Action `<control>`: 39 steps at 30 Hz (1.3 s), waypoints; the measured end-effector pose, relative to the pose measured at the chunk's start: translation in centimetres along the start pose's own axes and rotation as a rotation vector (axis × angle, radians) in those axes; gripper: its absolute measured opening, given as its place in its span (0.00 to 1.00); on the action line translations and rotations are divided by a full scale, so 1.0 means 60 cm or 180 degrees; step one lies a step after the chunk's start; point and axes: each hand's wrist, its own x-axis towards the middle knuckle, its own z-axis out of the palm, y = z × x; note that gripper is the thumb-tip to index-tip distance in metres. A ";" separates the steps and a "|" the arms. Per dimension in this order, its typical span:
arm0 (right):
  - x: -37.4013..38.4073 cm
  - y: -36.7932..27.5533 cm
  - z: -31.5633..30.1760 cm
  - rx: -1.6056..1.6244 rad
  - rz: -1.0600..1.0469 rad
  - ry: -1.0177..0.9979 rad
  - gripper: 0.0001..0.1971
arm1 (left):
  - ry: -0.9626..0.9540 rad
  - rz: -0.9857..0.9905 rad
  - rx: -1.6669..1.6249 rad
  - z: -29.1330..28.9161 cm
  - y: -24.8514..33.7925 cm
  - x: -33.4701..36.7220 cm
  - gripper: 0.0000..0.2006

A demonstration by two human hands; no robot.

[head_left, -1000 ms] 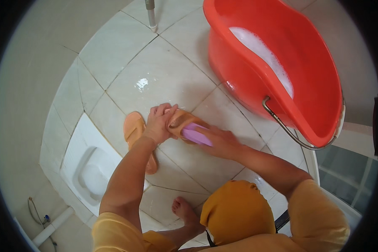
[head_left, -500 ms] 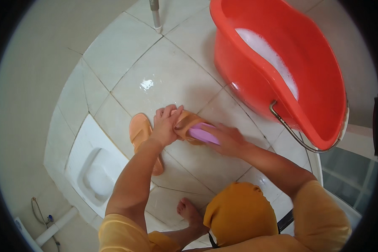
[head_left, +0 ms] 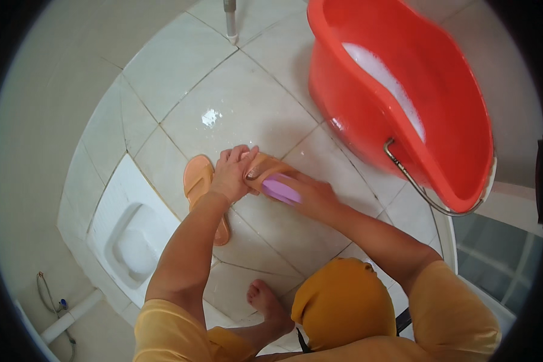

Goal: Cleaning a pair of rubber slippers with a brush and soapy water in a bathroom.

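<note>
My left hand (head_left: pixel 230 178) is closed on one end of an orange slide sandal (head_left: pixel 267 165), holding it just above the tiled floor. In my right hand (head_left: pixel 317 198) is a purple scrubbing brush (head_left: pixel 282 189), pressed against the sandal beside its strap. The brush's underside is hidden, and the right fingers are partly smeared by motion. The matching orange sandal (head_left: pixel 198 176) lies on the floor left of my left hand, its lower part partly covered by my left forearm.
A large red tub (head_left: pixel 356 123) with white suds (head_left: pixel 385 81) and a metal handle (head_left: pixel 407 179) stands at the right. On the left, a white squat toilet (head_left: pixel 117 208) is set in the floor. A grey pole (head_left: pixel 230 21) touches the tiles at the top. Water glistens on the floor (head_left: pixel 235 96).
My right hand has slid the brush a little left along the sandal. Both hands and the held sandal sit slightly further left and up; the whole view has shifted slightly.
</note>
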 end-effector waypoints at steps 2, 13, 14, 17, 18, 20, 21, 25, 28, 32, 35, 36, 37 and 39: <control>-0.055 0.066 -0.002 0.0099 -0.0263 0.0226 0.24 | -0.0077 -0.0029 0.0085 -0.005 0.003 0.004 0.52; -0.195 0.181 0.067 0.0376 0.0537 0.1280 0.23 | 0.2145 -0.2219 0.0191 0.078 0.097 -0.114 0.43; -0.199 0.182 0.069 0.1286 0.0564 0.0844 0.22 | 0.2404 -0.2585 -0.0086 0.079 0.090 -0.119 0.43; -0.230 0.203 0.076 0.2278 0.0608 0.0422 0.20 | 0.2840 -0.2790 -0.1072 0.094 0.110 -0.119 0.45; -0.243 0.207 0.071 0.2412 0.0614 0.0466 0.20 | 0.2990 -0.2599 -0.1734 0.096 0.124 -0.118 0.47; -0.278 0.189 0.043 0.1195 0.0656 0.0948 0.20 | 0.2482 -0.2624 -0.1740 0.095 0.170 -0.110 0.46; -0.293 0.179 0.030 0.0047 0.0684 0.1314 0.20 | 0.2008 -0.2694 -0.1615 0.093 0.193 -0.111 0.46; -0.329 0.128 -0.029 0.0425 0.0456 0.1387 0.16 | 0.1496 -0.3206 -0.0155 0.140 0.167 -0.087 0.36; -0.356 0.071 -0.131 0.1159 0.0714 0.1283 0.10 | 0.2280 -0.2236 -0.3292 0.081 0.190 -0.079 0.23; -0.380 -0.059 -0.311 0.1226 0.0425 0.1761 0.07 | 0.1366 -0.2726 -0.2151 -0.003 0.208 -0.074 0.18; -0.402 -0.197 -0.477 0.0054 -0.0609 0.2753 0.06 | 0.0895 -0.2745 -0.3162 -0.114 0.256 -0.108 0.13; -0.415 -0.250 -0.531 -0.0025 -0.0749 0.3016 0.06 | 0.0978 -0.2807 -0.2651 -0.107 0.226 -0.119 0.13; -0.423 -0.293 -0.585 -0.0095 -0.0901 0.3256 0.06 | 0.1073 -0.2883 -0.2140 -0.098 0.191 -0.137 0.13; -0.446 -0.354 -0.703 -0.0447 -0.1189 0.3986 0.07 | 0.1127 -0.2828 -0.2913 -0.099 0.117 -0.194 0.11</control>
